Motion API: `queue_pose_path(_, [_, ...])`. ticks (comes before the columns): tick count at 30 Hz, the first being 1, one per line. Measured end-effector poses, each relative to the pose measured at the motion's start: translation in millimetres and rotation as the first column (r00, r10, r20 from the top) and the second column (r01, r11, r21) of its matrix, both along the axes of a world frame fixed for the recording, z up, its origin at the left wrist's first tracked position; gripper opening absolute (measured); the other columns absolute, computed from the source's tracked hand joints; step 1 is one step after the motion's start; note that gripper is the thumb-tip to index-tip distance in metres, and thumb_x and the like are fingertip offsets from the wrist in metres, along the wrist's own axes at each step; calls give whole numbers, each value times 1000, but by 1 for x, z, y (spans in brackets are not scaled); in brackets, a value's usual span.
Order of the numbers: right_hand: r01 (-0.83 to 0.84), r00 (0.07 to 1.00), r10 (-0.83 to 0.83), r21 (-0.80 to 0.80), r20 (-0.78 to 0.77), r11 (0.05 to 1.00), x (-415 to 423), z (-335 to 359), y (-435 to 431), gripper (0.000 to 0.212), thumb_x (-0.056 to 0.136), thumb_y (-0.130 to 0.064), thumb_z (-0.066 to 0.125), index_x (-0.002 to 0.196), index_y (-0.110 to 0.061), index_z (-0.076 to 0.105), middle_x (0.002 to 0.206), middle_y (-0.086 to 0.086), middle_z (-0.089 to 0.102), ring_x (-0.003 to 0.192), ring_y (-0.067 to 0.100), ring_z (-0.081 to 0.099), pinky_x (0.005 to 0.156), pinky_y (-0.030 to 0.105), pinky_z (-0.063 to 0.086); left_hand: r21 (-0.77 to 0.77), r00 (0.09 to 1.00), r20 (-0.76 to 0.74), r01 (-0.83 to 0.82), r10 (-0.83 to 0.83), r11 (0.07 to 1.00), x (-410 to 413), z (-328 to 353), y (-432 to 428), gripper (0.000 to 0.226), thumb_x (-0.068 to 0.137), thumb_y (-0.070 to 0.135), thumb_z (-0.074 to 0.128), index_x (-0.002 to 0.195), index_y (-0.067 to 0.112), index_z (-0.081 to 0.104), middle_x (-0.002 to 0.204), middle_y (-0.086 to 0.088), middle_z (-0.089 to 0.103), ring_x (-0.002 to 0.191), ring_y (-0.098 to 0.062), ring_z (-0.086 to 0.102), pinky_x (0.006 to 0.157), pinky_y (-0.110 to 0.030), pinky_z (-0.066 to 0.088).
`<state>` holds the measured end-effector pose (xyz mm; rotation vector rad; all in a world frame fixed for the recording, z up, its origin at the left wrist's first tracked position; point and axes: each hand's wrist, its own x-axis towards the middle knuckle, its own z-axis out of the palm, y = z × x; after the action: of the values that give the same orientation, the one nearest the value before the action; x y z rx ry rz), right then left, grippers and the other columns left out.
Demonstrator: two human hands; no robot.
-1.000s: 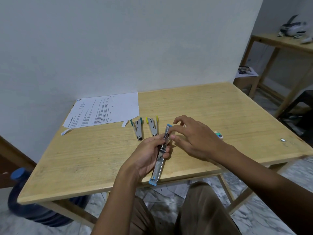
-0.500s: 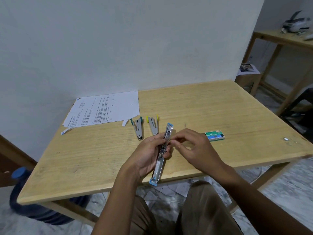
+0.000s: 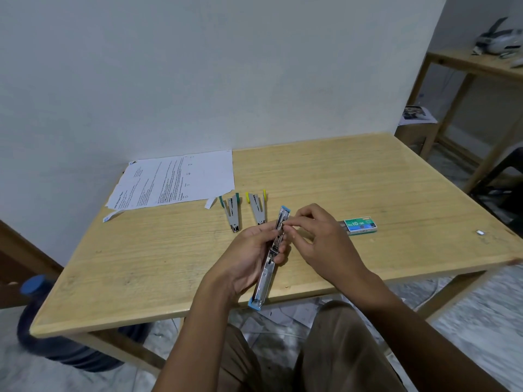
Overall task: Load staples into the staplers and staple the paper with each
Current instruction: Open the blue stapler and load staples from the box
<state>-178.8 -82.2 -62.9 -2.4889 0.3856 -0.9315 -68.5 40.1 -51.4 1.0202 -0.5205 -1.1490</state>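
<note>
Your left hand is wrapped around the opened blue stapler at its middle, held just above the near edge of the desk, low centre of the frame. Its long axis runs from the blue end near you, at the lower centre, up and slightly right to the blue tip farther away. Your right hand comes in from the right, and its fingertips are pinched together right against the upper half of the stapler's channel; whether a strip of staples sits between them is too small to tell. That hand is the nearer one to the loading end, so the feed should run along the channel's axis, not across it.

The staple box lies just right of your right hand. The green stapler and the yellow stapler lie side by side above your left hand, untouched. The paper rests upper left, against the wall.
</note>
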Motion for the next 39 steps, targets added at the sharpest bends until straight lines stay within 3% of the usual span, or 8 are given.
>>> queue_pose_path(7, [-33, 998, 32, -23, -51, 999, 2, 2, -1, 15, 91, -20, 69, 103, -13, 75, 91, -7, 54, 81, 9, 54, 73, 19, 41, 16, 1000, -13, 16, -16, 1000, 0, 1, 1, 26, 101, 1, 35, 115, -7, 56, 67, -9, 55, 56, -14, 47, 51, -24, 37])
queue_pose_path(14, [-5, 999, 2, -72, -50, 997, -4, 1, 3, 20, 91, -19, 68, 110, -14, 75, 89, -13, 48, 77, 3, 49, 67, 10, 35, 26, 1000, -16, 7, -7, 1000, 0, 0, 2, 27, 101, 1, 35, 113, -6, 58, 69, -10, 54, 60, -15, 47, 53, -24, 38])
queue_pose_path(18, [6, 1000, -6, -63, 1, 998, -9, 0, 5, 22, 91, -19, 69, 113, -17, 74, 90, -11, 54, 77, 0, 51, 68, 12, 41, 37, 1000, 11, -7, 7, 999, -1, 3, 2, 26, 101, 2, 36, 104, -3, 60, 70, -10, 52, 58, -15, 46, 56, -27, 36])
queue_pose_path(21, [-63, 998, 64, -43, 13, 997, -15, 2, 7, 19, 92, -23, 68, 110, -20, 72, 93, -10, 58, 76, 4, 57, 64, 20, 51, 44, 999, -18, -34, 35, 998, 0, 2, 2, 25, 102, 4, 37, 112, -4, 58, 77, -13, 57, 62, -17, 49, 55, -27, 39])
queue_pose_path(25, [-285, 958, 285, -58, -15, 957, -21, 7, 19, 14, 90, -29, 69, 100, -19, 72, 95, -8, 62, 74, 4, 60, 61, 29, 54, 70, 987, -121, -97, 105, 993, 4, -1, 0, 33, 102, 8, 42, 131, -8, 51, 102, -22, 58, 79, -24, 60, 63, -32, 58])
queue_pose_path(28, [-419, 907, 410, -108, -100, 901, -23, 5, 29, 31, 86, -45, 72, 102, -19, 72, 97, -6, 62, 79, 7, 60, 66, 29, 52, 94, 980, -162, -99, 113, 991, 4, 0, 0, 30, 101, 10, 45, 125, -4, 57, 89, -13, 65, 72, -19, 62, 60, -27, 57])
queue_pose_path(33, [-425, 900, 380, -230, -216, 876, -21, 3, 34, 60, 74, -72, 65, 108, -22, 67, 100, -6, 58, 83, 7, 52, 70, 24, 46, 98, 970, -200, -118, 136, 988, 5, 5, -1, 24, 101, 9, 44, 116, 1, 62, 76, -6, 65, 63, -14, 61, 51, -22, 54])
queue_pose_path(39, [-472, 881, 464, -217, -90, 855, -19, 5, 30, 38, 81, -48, 75, 100, -15, 71, 96, -4, 65, 80, 13, 62, 65, 32, 52, 68, 967, -215, -128, 140, 989, 8, 1, -1, 28, 103, 9, 42, 129, 2, 49, 80, -9, 57, 68, -17, 58, 61, -25, 54])
